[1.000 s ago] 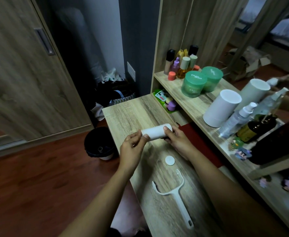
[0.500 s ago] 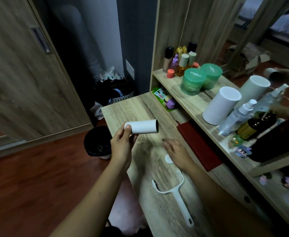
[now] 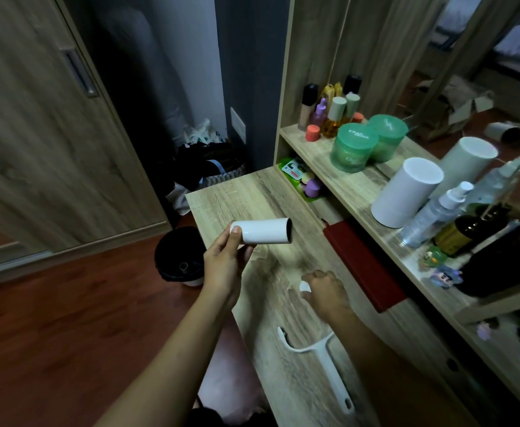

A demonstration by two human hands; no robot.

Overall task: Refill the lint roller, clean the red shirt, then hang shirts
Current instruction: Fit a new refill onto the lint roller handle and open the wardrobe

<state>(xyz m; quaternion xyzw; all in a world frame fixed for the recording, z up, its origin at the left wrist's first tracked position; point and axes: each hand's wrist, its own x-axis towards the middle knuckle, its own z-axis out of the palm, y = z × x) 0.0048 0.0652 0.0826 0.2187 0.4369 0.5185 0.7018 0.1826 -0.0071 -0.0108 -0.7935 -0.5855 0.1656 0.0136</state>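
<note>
My left hand (image 3: 225,266) holds a white lint roll (image 3: 263,231) by its left end, lifted above the wooden table (image 3: 252,195), its open dark end pointing right. My right hand (image 3: 324,291) is low over the table and pinches a small white round cap (image 3: 304,286) in its fingertips. The white lint roller handle (image 3: 320,359) lies bare on the table near me, frame end towards the hands. A folded red cloth (image 3: 363,266) lies along the table's right side, under the shelf.
A black bin (image 3: 177,257) stands on the floor left of the table. The shelf (image 3: 357,186) on the right carries green jars (image 3: 354,147), white cylinders (image 3: 406,192), spray bottles and small cosmetics. A wardrobe door is at the left, bags in the corner.
My right hand let go of the roll, dropped to the table and picked up the white cap. My left hand lifted the roll up and leftward on its own.
</note>
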